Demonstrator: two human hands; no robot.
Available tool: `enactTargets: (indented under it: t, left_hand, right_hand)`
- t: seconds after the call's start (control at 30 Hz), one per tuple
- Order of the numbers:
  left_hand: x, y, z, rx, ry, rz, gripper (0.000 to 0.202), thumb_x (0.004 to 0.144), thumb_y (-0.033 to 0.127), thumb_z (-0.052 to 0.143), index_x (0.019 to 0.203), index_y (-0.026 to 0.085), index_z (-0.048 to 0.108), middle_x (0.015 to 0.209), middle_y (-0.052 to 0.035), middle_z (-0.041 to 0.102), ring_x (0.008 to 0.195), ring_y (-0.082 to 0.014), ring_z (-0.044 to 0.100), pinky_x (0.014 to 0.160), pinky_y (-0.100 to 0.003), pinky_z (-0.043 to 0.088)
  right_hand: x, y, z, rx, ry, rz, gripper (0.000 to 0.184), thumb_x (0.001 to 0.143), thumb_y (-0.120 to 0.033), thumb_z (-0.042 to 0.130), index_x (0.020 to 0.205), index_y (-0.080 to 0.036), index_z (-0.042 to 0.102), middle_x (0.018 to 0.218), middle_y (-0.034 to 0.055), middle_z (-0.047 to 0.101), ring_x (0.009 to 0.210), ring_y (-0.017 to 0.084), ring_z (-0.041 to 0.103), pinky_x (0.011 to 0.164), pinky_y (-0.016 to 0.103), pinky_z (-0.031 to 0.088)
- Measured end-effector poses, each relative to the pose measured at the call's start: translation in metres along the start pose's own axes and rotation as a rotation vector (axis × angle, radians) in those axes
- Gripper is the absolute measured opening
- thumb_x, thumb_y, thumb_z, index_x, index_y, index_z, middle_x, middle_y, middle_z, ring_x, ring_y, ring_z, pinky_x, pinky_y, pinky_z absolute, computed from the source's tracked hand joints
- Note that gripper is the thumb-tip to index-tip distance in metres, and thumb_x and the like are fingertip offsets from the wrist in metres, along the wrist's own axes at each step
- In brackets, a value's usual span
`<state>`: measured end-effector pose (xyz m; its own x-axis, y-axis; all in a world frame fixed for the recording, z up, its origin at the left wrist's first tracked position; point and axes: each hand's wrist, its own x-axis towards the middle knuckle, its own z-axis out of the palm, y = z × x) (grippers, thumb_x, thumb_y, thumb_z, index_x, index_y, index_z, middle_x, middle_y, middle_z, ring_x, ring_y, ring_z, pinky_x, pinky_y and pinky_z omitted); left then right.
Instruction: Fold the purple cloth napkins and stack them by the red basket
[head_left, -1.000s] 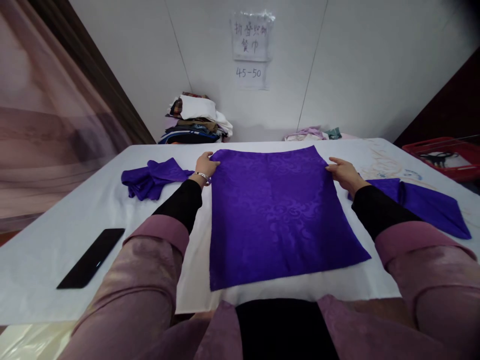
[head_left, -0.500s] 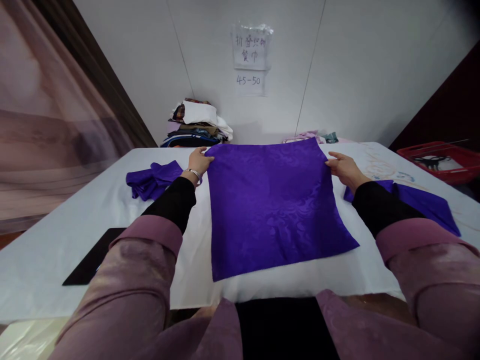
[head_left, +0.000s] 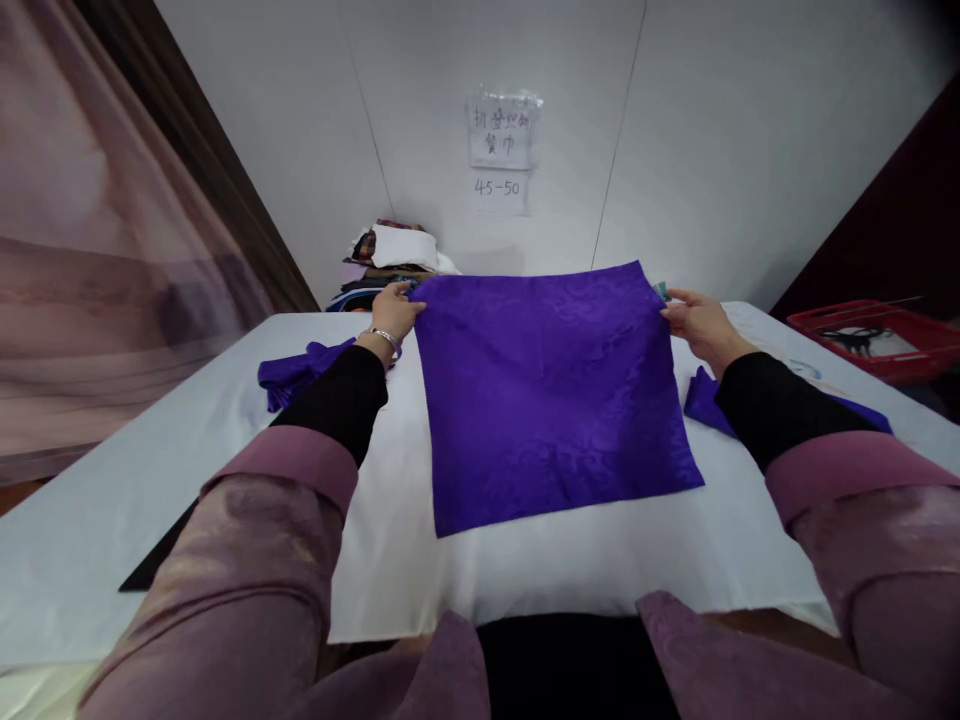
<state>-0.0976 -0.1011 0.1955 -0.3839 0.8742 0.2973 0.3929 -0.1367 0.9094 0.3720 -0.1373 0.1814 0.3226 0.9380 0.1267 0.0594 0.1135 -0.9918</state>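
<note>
A square purple napkin (head_left: 555, 400) with a faint woven pattern is spread between my hands. My left hand (head_left: 397, 312) pinches its far left edge near the corner, a silver bangle on the wrist. On the opposite side, my right hand (head_left: 694, 318) grips the far right edge just below that corner. The far edge is raised, and the near part hangs down to or just above the white cloth; I cannot tell which. Left of my left forearm lies a crumpled purple cloth (head_left: 289, 378). Another purple cloth (head_left: 706, 402) is partly hidden under my right forearm.
A white cloth covers the table (head_left: 390, 560). Folded clothes (head_left: 401, 250) are stacked at the back left by the wall. A red basket (head_left: 900, 345) stands past the right edge. A dark flat item (head_left: 154, 560) lies at the left, partly behind my sleeve. Handwritten paper (head_left: 501, 150) hangs ahead.
Both hands have lifted the napkin's far edge, which now covers the cloth behind it. Its near edge has risen slightly off its former place. The view has tilted up a little.
</note>
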Motion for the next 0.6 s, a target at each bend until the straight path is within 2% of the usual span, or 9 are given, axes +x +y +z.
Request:
enactTargets:
  t: [0.17, 0.33, 0.4, 0.47, 0.53, 0.6]
  left_hand:
    - [0.018, 0.036, -0.003, -0.093, 0.006, 0.063, 0.049, 0.068, 0.002, 0.064, 0.115, 0.01, 0.054, 0.078, -0.0002, 0.058, 0.073, -0.0128, 0.061, 0.077, -0.031, 0.052]
    - [0.021, 0.077, -0.014, -0.205, 0.017, 0.143, 0.048, 0.067, 0.002, 0.064, 0.113, 0.014, 0.054, 0.075, 0.0013, 0.057, 0.073, -0.0135, 0.062, 0.074, -0.031, 0.053]
    - [0.015, 0.092, -0.024, -0.248, -0.005, 0.197, 0.049, 0.068, 0.002, 0.063, 0.115, 0.013, 0.052, 0.075, 0.0011, 0.058, 0.074, -0.0135, 0.063, 0.073, -0.031, 0.053]
    - [0.002, 0.102, -0.036, -0.277, -0.035, 0.257, 0.05, 0.071, 0.004, 0.062, 0.119, 0.012, 0.05, 0.078, 0.0, 0.06, 0.078, -0.0136, 0.064, 0.075, -0.03, 0.052]
    - [-0.017, 0.1, -0.052, -0.287, -0.072, 0.295, 0.051, 0.073, 0.008, 0.062, 0.121, 0.014, 0.05, 0.082, -0.0005, 0.061, 0.081, -0.0137, 0.065, 0.078, -0.03, 0.051]
    - [-0.041, 0.085, -0.069, -0.276, -0.12, 0.292, 0.052, 0.07, 0.011, 0.065, 0.119, 0.021, 0.054, 0.085, 0.0004, 0.063, 0.083, -0.0136, 0.064, 0.08, -0.031, 0.051]
  right_hand:
    - [0.013, -0.048, -0.007, 0.021, 0.042, -0.116, 0.039, 0.077, 0.003, 0.058, 0.113, -0.013, 0.054, 0.078, 0.001, 0.061, 0.061, 0.007, 0.055, 0.062, 0.023, 0.047]
    - [0.007, -0.104, -0.017, 0.002, 0.097, -0.328, 0.042, 0.081, 0.003, 0.057, 0.121, -0.009, 0.05, 0.099, 0.01, 0.064, 0.07, 0.006, 0.057, 0.068, 0.024, 0.046]
    - [-0.008, -0.124, -0.023, 0.013, 0.085, -0.443, 0.043, 0.081, 0.002, 0.057, 0.122, -0.01, 0.05, 0.107, 0.013, 0.063, 0.076, 0.007, 0.059, 0.071, 0.026, 0.045]
    - [-0.034, -0.139, -0.031, 0.05, 0.059, -0.543, 0.041, 0.081, 0.001, 0.058, 0.119, -0.012, 0.054, 0.105, 0.0114, 0.064, 0.077, 0.007, 0.06, 0.074, 0.028, 0.045]
    - [-0.067, -0.143, -0.04, 0.101, 0.025, -0.604, 0.039, 0.078, 0.001, 0.06, 0.112, -0.018, 0.061, 0.095, 0.0057, 0.066, 0.073, 0.006, 0.06, 0.078, 0.029, 0.047]
    - [-0.103, -0.132, -0.05, 0.104, -0.009, -0.617, 0.038, 0.074, -0.004, 0.065, 0.105, -0.025, 0.066, 0.088, 0.0017, 0.066, 0.078, 0.009, 0.062, 0.084, 0.031, 0.047]
